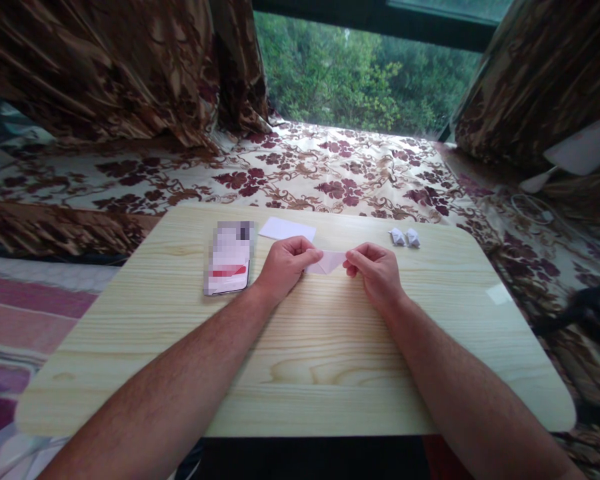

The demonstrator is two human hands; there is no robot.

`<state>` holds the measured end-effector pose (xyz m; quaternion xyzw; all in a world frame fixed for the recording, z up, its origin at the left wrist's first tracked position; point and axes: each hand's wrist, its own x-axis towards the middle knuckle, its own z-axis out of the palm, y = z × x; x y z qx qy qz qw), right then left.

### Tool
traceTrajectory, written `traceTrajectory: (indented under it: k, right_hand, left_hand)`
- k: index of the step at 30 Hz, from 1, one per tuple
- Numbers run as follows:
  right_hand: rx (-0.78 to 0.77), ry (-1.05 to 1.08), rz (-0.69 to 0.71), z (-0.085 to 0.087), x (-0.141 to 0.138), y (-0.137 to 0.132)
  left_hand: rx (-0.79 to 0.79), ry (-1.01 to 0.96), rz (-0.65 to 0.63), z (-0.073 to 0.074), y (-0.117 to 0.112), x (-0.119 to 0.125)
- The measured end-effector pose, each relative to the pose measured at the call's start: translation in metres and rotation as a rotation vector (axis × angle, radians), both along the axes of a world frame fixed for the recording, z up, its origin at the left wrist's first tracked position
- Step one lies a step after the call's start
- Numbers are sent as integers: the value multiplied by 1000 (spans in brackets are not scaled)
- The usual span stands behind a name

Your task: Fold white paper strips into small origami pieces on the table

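A small folded piece of white paper [326,263] is held up between my two hands, above the middle of the table. Slanting creases show on its face. My left hand [287,267] pinches its left end between thumb and fingers. At the right end, the thumb and fingertips of my right hand [377,270] grip the corner. Just behind my left hand lies a flat white stack of paper [287,229]. Two small folded paper shapes [405,237] sit side by side beyond my right hand.
A phone [229,259], its screen blurred out, lies left of my left hand on the pale wooden table [320,373]. Behind the table is a ledge with flowered cloth [340,173], below a window. A white paddle-shaped object [585,148] and a cable are at the right.
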<state>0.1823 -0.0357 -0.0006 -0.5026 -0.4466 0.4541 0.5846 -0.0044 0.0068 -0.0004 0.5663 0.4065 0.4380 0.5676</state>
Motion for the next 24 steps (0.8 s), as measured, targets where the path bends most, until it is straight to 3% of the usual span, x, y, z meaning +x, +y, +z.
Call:
traceTrajectory:
  k: [8,24]
  right_hand:
    - [19,-116,94,-2,-1,-1]
    - [25,-251,98,-1,-7,-4]
  left_hand:
    - [60,103,-64,7,-5,2]
    - [105,196,-132,11,-12,6]
